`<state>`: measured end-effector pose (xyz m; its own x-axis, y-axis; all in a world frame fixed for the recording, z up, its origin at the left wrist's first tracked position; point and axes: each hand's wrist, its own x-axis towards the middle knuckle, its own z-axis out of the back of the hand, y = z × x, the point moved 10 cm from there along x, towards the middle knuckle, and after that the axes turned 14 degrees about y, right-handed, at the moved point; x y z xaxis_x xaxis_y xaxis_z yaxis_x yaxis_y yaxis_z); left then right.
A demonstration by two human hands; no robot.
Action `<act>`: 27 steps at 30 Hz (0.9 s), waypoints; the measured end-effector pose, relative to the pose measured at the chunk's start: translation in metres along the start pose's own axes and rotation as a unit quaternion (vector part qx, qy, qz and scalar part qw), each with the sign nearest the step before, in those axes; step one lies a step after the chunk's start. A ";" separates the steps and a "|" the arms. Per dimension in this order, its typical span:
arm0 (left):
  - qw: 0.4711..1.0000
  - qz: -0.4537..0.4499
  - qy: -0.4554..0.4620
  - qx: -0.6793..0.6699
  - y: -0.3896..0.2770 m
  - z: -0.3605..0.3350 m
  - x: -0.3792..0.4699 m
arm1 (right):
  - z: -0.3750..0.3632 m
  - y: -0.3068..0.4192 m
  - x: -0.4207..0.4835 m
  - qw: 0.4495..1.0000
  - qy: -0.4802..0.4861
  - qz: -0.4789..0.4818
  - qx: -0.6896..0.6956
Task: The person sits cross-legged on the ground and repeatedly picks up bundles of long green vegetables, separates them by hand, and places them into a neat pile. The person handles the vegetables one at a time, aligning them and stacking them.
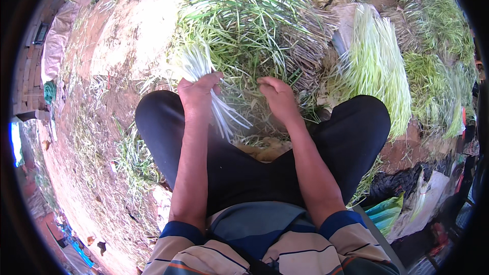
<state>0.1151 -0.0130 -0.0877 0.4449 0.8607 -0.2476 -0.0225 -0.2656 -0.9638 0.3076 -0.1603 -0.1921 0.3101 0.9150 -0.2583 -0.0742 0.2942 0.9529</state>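
Note:
My left hand (200,88) grips a bunch of pale, thin vegetable stalks (225,112), whose white ends point down between my knees while the rest fans out above the fist. To its right, my right hand (277,93) has its thumb and forefinger close together near some thin leaves; whether it pinches any of them cannot be told. Beyond both hands lies a large heap of long green leafy stalks (244,19), with brownish stalk ends (305,59) at its right side.
A neat pile of pale yellow-green stalks (376,72) lies right of my right knee. More green heaps (431,80) are farther right. Loose leaf scraps (133,160) litter the ground at left. A turquoise plastic sheet (386,214) lies at lower right, near a dark cloth-like thing (393,185).

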 end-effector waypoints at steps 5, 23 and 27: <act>0.998 0.012 0.030 -0.055 -0.006 -0.033 -0.007 | -0.047 0.078 -0.009 0.983 0.130 0.112 0.072; 0.991 0.033 0.070 -0.106 0.024 -0.027 -0.003 | -0.070 0.054 -0.003 0.993 0.098 0.037 0.063; 0.983 0.064 0.054 -0.160 -0.008 0.003 0.008 | -0.082 0.035 0.004 0.996 0.065 0.059 0.021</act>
<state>0.1165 -0.0031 -0.0817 0.5503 0.7647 -0.3354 0.1918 -0.5067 -0.8405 0.2286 -0.1234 -0.1725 0.1751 0.9715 -0.1598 -0.0621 0.1729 0.9830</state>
